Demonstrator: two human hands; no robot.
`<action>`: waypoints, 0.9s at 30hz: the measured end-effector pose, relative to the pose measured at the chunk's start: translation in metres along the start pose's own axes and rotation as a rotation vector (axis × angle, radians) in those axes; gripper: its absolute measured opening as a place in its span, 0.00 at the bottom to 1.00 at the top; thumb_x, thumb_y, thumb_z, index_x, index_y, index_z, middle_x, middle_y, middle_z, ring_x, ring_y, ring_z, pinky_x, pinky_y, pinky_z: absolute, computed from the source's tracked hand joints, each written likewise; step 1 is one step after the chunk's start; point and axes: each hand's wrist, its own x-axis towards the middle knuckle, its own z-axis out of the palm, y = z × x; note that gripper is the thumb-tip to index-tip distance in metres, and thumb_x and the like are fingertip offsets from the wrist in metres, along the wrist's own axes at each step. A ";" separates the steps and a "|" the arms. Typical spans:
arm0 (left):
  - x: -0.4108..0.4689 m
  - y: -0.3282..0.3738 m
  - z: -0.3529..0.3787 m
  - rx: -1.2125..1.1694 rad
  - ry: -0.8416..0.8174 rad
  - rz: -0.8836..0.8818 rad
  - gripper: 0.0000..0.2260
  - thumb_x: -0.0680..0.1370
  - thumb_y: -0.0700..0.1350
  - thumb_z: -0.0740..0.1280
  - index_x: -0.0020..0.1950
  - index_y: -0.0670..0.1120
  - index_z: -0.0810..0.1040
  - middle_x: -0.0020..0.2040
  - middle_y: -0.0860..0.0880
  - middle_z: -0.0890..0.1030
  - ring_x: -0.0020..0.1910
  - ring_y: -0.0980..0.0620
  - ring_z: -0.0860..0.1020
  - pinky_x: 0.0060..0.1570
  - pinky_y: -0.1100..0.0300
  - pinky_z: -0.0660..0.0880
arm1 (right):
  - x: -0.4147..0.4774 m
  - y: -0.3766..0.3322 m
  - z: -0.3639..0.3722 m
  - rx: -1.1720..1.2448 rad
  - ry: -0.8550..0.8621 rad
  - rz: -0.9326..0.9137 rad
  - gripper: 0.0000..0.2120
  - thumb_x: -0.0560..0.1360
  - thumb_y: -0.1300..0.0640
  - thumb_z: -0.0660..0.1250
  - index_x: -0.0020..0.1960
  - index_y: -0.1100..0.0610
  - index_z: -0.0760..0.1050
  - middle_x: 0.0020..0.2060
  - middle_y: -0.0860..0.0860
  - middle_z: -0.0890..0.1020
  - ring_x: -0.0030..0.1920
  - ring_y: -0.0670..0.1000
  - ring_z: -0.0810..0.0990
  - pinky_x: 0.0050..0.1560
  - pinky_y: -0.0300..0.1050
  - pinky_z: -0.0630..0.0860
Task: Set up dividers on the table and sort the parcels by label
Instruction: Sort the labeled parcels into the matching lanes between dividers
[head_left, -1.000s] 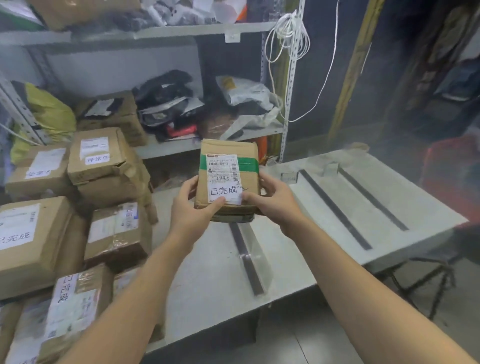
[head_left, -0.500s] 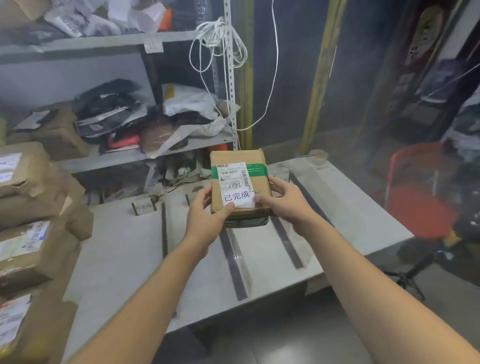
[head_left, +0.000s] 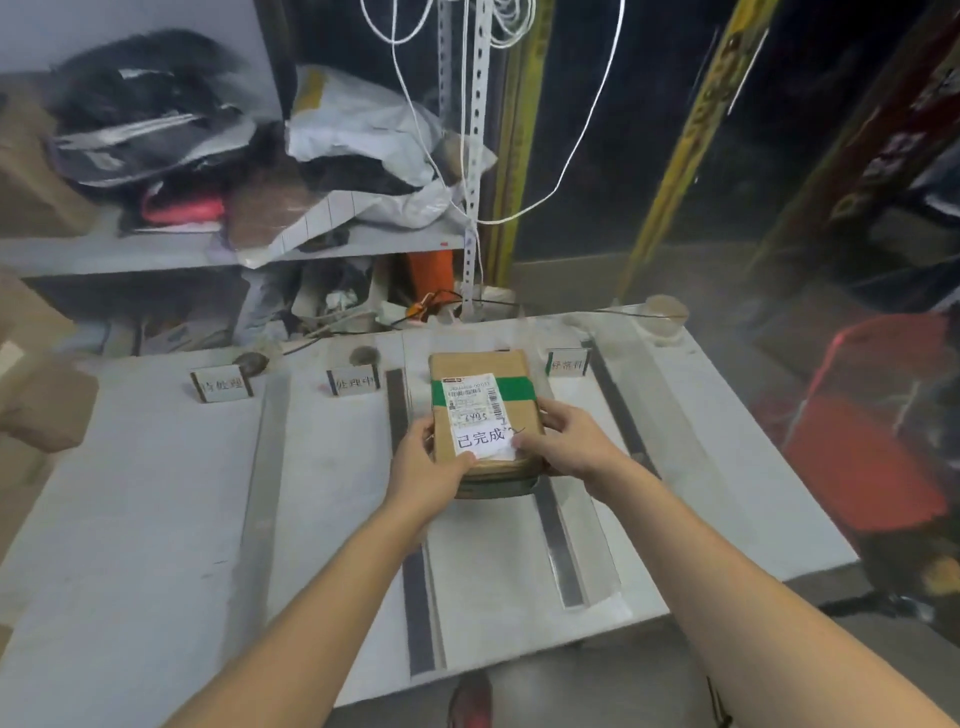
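Note:
A brown cardboard parcel with a green tape band and a white label sits low over the white table, between two clear dividers. My left hand grips its near left corner. At the near right corner, my right hand holds it, thumb on the label. Clear dividers with dark bases run front to back across the table. Small sign cards stand at the table's far edge, one per lane.
A metal shelf behind the table holds mailer bags and clutter. Brown boxes stand at the left edge. A red chair is at the right. White cords hang from the shelf post. A tape roll sits at the far right corner.
My view has turned right and down toward the table. Both hands have carried the parcel forward and lowered it into the lane between two dividers.

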 end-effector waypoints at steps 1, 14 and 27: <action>0.009 -0.004 0.003 0.007 0.013 -0.035 0.24 0.74 0.37 0.73 0.67 0.49 0.70 0.62 0.52 0.78 0.58 0.54 0.77 0.52 0.62 0.76 | 0.010 0.003 0.002 -0.005 -0.014 0.020 0.25 0.74 0.65 0.71 0.70 0.55 0.72 0.57 0.46 0.81 0.49 0.43 0.81 0.35 0.32 0.77; 0.067 -0.028 0.038 0.124 0.109 -0.257 0.24 0.72 0.33 0.71 0.64 0.51 0.71 0.57 0.52 0.80 0.52 0.53 0.78 0.37 0.66 0.73 | 0.090 0.040 0.022 -0.116 -0.040 0.194 0.22 0.75 0.66 0.67 0.67 0.54 0.73 0.60 0.51 0.81 0.58 0.53 0.80 0.61 0.48 0.78; 0.073 -0.017 0.043 0.173 0.087 -0.089 0.27 0.73 0.34 0.72 0.69 0.53 0.71 0.59 0.57 0.81 0.57 0.56 0.79 0.51 0.65 0.74 | 0.085 0.024 0.026 -0.249 0.144 0.059 0.25 0.76 0.55 0.69 0.72 0.55 0.70 0.64 0.50 0.80 0.61 0.54 0.79 0.59 0.44 0.76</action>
